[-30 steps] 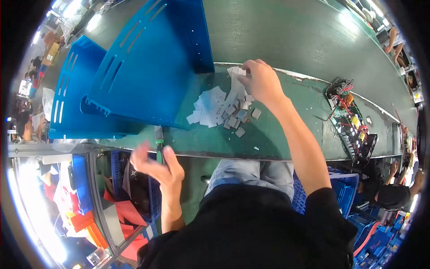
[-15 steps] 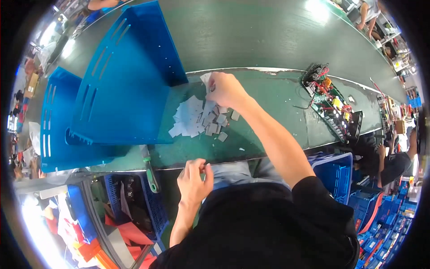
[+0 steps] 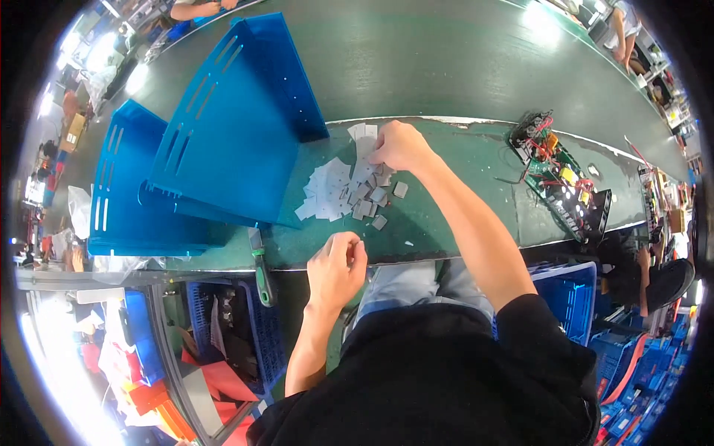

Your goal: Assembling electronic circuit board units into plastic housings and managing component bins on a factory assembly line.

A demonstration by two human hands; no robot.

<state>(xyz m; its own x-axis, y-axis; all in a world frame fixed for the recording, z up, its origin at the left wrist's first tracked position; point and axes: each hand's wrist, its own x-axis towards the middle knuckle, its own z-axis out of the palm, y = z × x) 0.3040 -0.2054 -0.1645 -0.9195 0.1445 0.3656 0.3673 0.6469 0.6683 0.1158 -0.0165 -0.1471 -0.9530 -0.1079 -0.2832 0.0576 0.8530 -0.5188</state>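
A loose heap of small grey-white square pieces (image 3: 327, 192) lies on the green bench, some spread flat and overlapping, others thicker and jumbled. My right hand (image 3: 402, 147) is at the far right side of this heap. Its fingers are closed and point down beside a few pale pieces; whatever they pinch is hidden. Nearer to me, my left hand (image 3: 337, 271) hovers by the bench's front edge, its fingers curled in against the thumb. I cannot make out what, if anything, is inside. A scraper (image 3: 262, 273) with a green and black handle juts over the edge to its left.
Blue slotted panels (image 3: 230, 126) stand upright on the left of the bench. To the right lies an open wired assembly (image 3: 558, 175) with circuit boards. A dark green belt (image 3: 424, 59) runs behind. Blue crates (image 3: 561, 293) sit below the front edge. Other people's hands (image 3: 197, 10) show far off.
The view has shifted slightly. My right hand has moved a little right, uncovering pale pieces at the heap's far end. My left hand has risen toward the bench edge, still curled.
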